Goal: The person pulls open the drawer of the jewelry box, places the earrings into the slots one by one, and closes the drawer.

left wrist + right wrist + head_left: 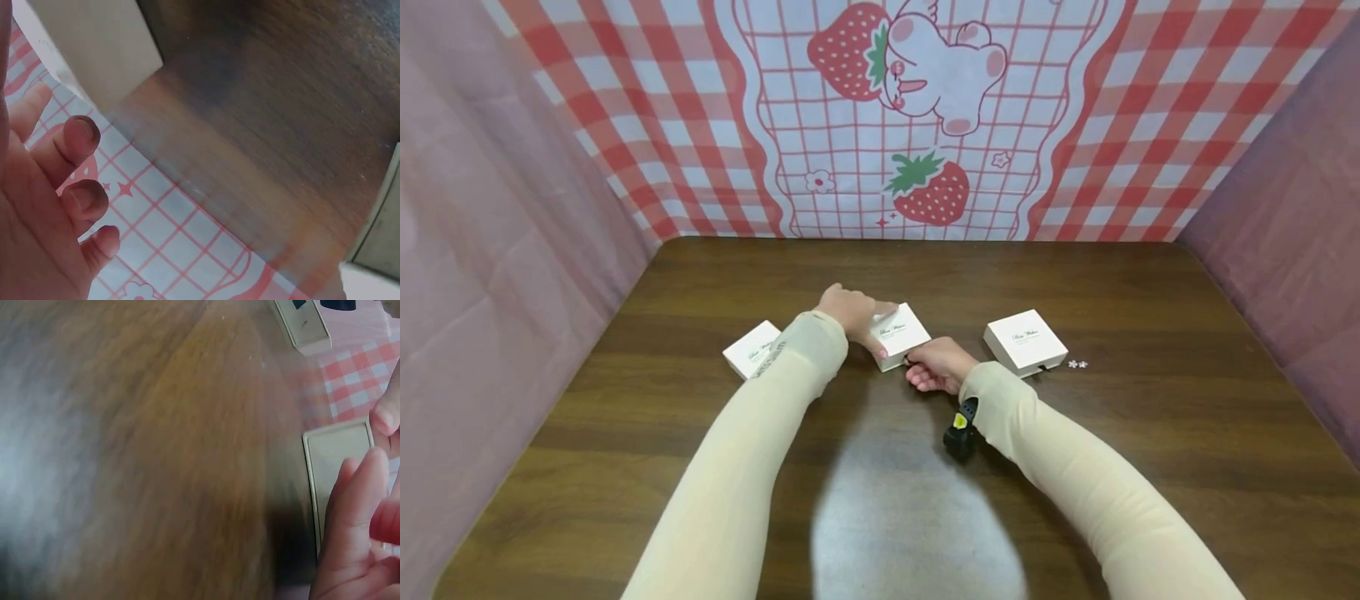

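A small white box (pixel 901 335) with dark lettering on its lid sits mid-table. My left hand (pixel 850 313) holds it from the left, index finger along the far side of the lid and thumb at the near left corner. In the left wrist view the other fingers (pixel 81 134) are bent, off the box. My right hand (pixel 942 365) is at the front face, its thumb and index fingertips pinching at a small dark tab there, mostly hidden by the fingers. In the right wrist view the front panel (pixel 337 456) stands behind the right fingers (pixel 359 512).
Another white box (pixel 752 348) lies left, partly behind my left sleeve. A third box (pixel 1026 342), with a black tab (pixel 1042 367) at its front, stands right, beside two tiny flower-shaped pieces (pixel 1077 364). A checked cloth (pixel 700 125) hangs behind the wooden table (pixel 625 467).
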Tool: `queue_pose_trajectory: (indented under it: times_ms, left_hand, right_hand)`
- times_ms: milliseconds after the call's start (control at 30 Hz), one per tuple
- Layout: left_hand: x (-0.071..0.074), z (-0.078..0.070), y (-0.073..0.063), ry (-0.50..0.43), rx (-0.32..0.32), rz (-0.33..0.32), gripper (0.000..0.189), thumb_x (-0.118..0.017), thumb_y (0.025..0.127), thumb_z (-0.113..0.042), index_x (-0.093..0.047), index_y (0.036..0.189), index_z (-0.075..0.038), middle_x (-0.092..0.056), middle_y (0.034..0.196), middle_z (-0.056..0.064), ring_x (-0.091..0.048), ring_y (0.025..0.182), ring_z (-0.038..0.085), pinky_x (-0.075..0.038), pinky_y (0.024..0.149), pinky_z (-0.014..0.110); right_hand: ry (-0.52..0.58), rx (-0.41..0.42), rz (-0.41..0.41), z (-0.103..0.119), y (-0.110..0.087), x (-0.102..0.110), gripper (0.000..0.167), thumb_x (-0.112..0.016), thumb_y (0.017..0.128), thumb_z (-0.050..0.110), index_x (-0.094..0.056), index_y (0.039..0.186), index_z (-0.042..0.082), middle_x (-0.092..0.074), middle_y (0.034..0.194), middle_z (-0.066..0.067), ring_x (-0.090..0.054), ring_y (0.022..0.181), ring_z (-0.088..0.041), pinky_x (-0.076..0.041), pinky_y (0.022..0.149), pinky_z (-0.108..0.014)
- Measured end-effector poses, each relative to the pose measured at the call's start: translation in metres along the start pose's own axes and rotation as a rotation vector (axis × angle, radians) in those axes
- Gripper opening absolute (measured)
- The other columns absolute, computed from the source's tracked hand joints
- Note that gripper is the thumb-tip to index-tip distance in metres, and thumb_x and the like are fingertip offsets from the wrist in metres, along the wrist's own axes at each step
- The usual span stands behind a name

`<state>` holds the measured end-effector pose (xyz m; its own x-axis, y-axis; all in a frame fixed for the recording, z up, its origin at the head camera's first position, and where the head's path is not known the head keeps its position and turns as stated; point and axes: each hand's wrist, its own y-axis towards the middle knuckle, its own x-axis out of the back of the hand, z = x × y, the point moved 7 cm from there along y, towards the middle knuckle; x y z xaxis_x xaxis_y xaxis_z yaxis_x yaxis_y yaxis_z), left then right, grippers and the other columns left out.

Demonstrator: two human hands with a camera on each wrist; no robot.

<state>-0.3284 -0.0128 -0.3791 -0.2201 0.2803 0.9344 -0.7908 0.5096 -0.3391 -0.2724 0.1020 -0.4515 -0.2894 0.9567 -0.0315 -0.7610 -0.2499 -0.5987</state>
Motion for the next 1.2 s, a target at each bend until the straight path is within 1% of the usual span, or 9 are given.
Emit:
queue_pose_trajectory:
  times_ms: [67,167,367,433,633,800,1000,1100,1200]
  left_hand:
    - [-0.001,0.003,0.001,-0.024,0.007,-0.012,0.096,-0.068,0.069,-0.070,-0.034,0.150,-0.032,-0.058,0.133,0.002,-0.057,0.114,0.023,-0.037,0.093,0.042]
    - [-0.005,0.005,0.002,-0.043,0.011,-0.005,0.098,-0.069,0.068,-0.070,-0.032,0.150,-0.032,-0.055,0.136,0.001,-0.055,0.116,0.022,-0.037,0.092,0.041]
    - [-0.011,0.002,0.002,-0.052,-0.041,0.032,0.102,-0.070,0.067,-0.071,-0.030,0.151,-0.030,-0.056,0.136,0.004,-0.056,0.116,0.024,-0.039,0.091,0.042]
    - [-0.013,0.001,0.001,-0.069,-0.045,0.039,0.101,-0.070,0.068,-0.070,-0.029,0.151,-0.030,-0.055,0.136,0.004,-0.055,0.116,0.024,-0.040,0.091,0.042]
    - [-0.022,0.008,-0.002,-0.139,-0.009,0.038,0.099,-0.068,0.069,-0.071,-0.025,0.151,-0.038,-0.054,0.137,0.007,-0.055,0.116,0.024,-0.043,0.087,0.041]
    - [-0.025,0.010,-0.003,-0.197,0.027,0.041,0.098,-0.069,0.069,-0.070,-0.022,0.151,-0.042,-0.053,0.138,0.008,-0.056,0.115,0.023,-0.046,0.084,0.041]
    - [-0.031,0.010,-0.004,-0.340,0.032,0.089,0.096,-0.072,0.074,-0.062,-0.019,0.152,-0.042,-0.045,0.145,0.009,-0.050,0.122,0.024,-0.045,0.087,0.042]
    - [-0.031,0.012,-0.004,-0.368,0.033,0.096,0.096,-0.073,0.075,-0.059,-0.018,0.152,-0.041,-0.044,0.146,0.010,-0.049,0.124,0.025,-0.044,0.089,0.042]
    - [-0.031,0.012,-0.004,-0.368,0.024,0.099,0.096,-0.073,0.075,-0.058,-0.018,0.153,-0.039,-0.044,0.146,0.011,-0.049,0.124,0.026,-0.044,0.090,0.042]
  right_hand:
    - [-0.016,-0.001,0.016,-0.001,-0.001,0.000,0.014,-0.044,0.094,0.003,-0.053,0.084,-0.001,-0.054,0.049,0.001,-0.050,0.039,-0.003,-0.045,0.040,-0.016]
    - [-0.040,-0.013,0.036,-0.002,-0.003,0.000,0.013,-0.044,0.094,0.003,-0.054,0.085,-0.002,-0.054,0.049,0.001,-0.050,0.039,-0.003,-0.045,0.041,-0.016]
    - [-0.084,-0.026,0.047,-0.003,-0.008,0.001,0.013,-0.044,0.092,0.001,-0.055,0.087,-0.004,-0.053,0.049,0.001,-0.050,0.038,-0.003,-0.044,0.040,-0.016]
    - [-0.087,-0.027,0.043,-0.003,-0.009,0.002,0.012,-0.044,0.092,0.002,-0.055,0.087,-0.004,-0.053,0.049,0.001,-0.050,0.038,-0.003,-0.044,0.040,-0.016]
    - [-0.060,-0.029,0.033,-0.008,-0.008,0.003,0.012,-0.047,0.094,0.003,-0.056,0.091,-0.004,-0.053,0.049,0.001,-0.050,0.038,-0.003,-0.044,0.040,-0.016]
    - [-0.014,-0.023,0.001,-0.008,-0.009,0.004,0.011,-0.050,0.095,0.003,-0.055,0.088,-0.004,-0.054,0.048,0.002,-0.050,0.038,-0.003,-0.044,0.040,-0.016]
    - [-0.007,-0.018,-0.020,-0.010,-0.008,0.004,0.011,-0.051,0.094,0.002,-0.056,0.084,-0.002,-0.053,0.047,0.002,-0.049,0.037,-0.002,-0.043,0.040,-0.015]
    - [-0.011,-0.001,-0.025,-0.009,-0.007,0.003,0.012,-0.051,0.093,0.001,-0.056,0.083,-0.002,-0.052,0.047,0.003,-0.048,0.037,-0.002,-0.042,0.039,-0.015]
    - [-0.012,0.000,-0.036,-0.009,-0.007,0.003,0.013,-0.050,0.093,0.000,-0.056,0.081,-0.002,-0.052,0.047,0.003,-0.047,0.037,-0.002,-0.041,0.038,-0.015]
